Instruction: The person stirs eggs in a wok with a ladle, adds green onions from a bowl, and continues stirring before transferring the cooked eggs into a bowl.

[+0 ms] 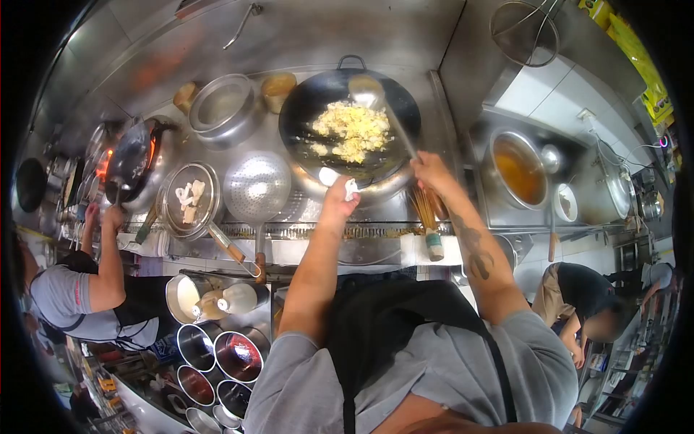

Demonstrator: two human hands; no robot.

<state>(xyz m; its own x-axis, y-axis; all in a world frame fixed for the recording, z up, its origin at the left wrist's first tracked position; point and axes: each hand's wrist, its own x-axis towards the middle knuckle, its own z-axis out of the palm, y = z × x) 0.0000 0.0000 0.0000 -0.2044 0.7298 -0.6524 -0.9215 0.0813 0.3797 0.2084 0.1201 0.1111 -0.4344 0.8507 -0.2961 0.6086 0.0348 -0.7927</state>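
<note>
A large black wok point(298, 108) sits on the stove in front of me, with yellow and white scrambled egg point(350, 132) spread over its middle. My left hand point(340, 199) is closed around a white cloth point(329, 176) at the wok's near rim. Part of the cloth shows on either side of the fingers. The handle of a metal ladle point(366, 92) is gripped in my right hand point(431, 172), at the wok's near right side. Its bowl lies at the far side of the egg. A bamboo brush point(432, 230) stands just below my right hand.
Left of the wok are a perforated skimmer point(257, 186), a strainer point(191, 201) with pale pieces, and a metal pot point(221, 108). A pot of brown liquid point(519, 169) stands at right. At far left, another person handles a second wok point(131, 155). Sauce containers point(238, 356) stand lower left.
</note>
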